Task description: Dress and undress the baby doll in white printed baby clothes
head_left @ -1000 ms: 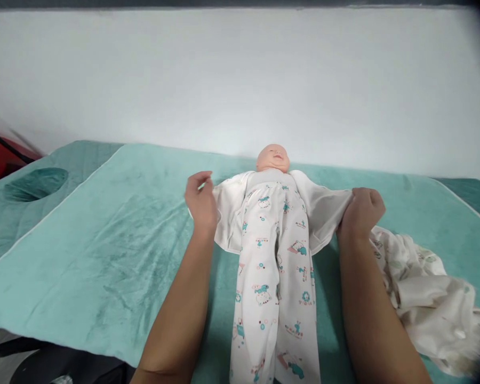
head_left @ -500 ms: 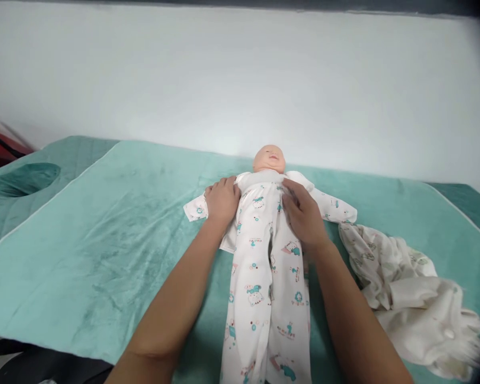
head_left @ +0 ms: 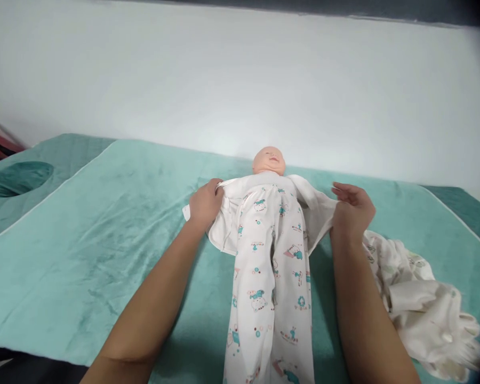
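Note:
A baby doll [head_left: 269, 160] lies on its back near the wall, dressed in white printed trousers [head_left: 260, 277] pulled up high over its chest. Its white shirt [head_left: 316, 205] is spread open on both sides of the body. My left hand [head_left: 206, 204] is closed on the shirt's front edge at the left, covering most of that sleeve. On the right, my right hand [head_left: 352, 208] pinches the other front edge and stretches it outward, with some fingers raised. The trouser legs run straight toward me between my forearms.
A crumpled heap of white printed cloth [head_left: 420, 298] lies to the right, partly behind my right forearm. The green bed cover [head_left: 84, 240] spreads beneath everything, with a face hole [head_left: 20, 178] at the far left. A white wall [head_left: 224, 80] rises behind the bed.
Both hands have moved outward from the doll's torso. The shirt's two front edges, earlier folded under my hands, are now drawn out to the sides.

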